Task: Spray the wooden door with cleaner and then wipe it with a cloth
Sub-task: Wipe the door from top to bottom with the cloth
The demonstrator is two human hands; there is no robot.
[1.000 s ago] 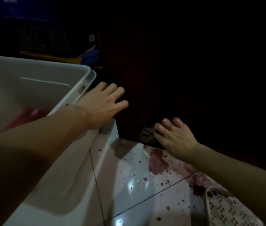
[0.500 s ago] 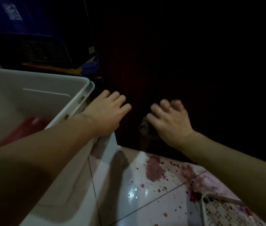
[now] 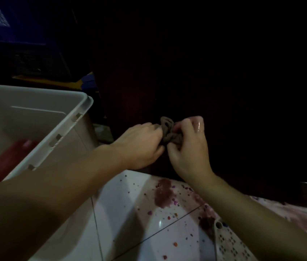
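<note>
A: Where is the cloth [image 3: 170, 133]?

B: Bunched up between the two hands, in front of the dark wooden door [image 3: 214, 76]. The left hand [image 3: 139, 146] grips one side with curled fingers; the right hand [image 3: 188, 149] pinches the other, its knuckles shining wet.

A: Does it touch the door?

B: That cannot be told; the door is too dark there.

A: And around them?

B: A grey plastic bin [image 3: 41, 117] stands to the left with something red [image 3: 4, 161] inside. Below the hands, the white tiled floor [image 3: 130, 213] carries a purplish stain [image 3: 163, 194] and scattered coloured specks. A perforated basket [image 3: 231, 243] sits at the lower right.
</note>
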